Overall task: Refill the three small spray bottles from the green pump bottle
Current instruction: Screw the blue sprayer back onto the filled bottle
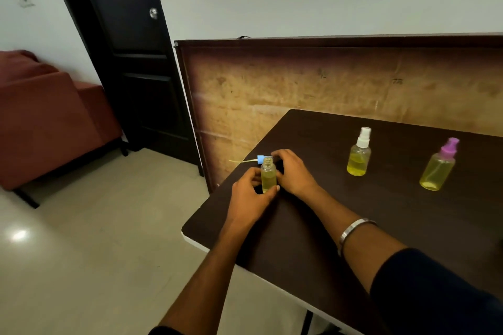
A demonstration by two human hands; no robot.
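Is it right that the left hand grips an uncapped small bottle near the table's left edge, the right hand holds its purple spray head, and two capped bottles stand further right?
Not quite: the head view shows the spray head held by the right hand is blue, not purple. The rest stands: the left hand grips the uncapped bottle, and the white-capped bottle and purple-capped bottle stand further right.

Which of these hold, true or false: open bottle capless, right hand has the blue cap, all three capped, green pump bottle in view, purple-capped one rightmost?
1. The small bottle gripped by the left hand has no cap on. True.
2. The right hand holds the blue spray cap with its dip tube. True.
3. All three bottles are capped. False: only the white-capped bottle and the purple-capped bottle are.
4. The green pump bottle stands on the table. False: it is not in view.
5. The purple-capped bottle is rightmost. True.
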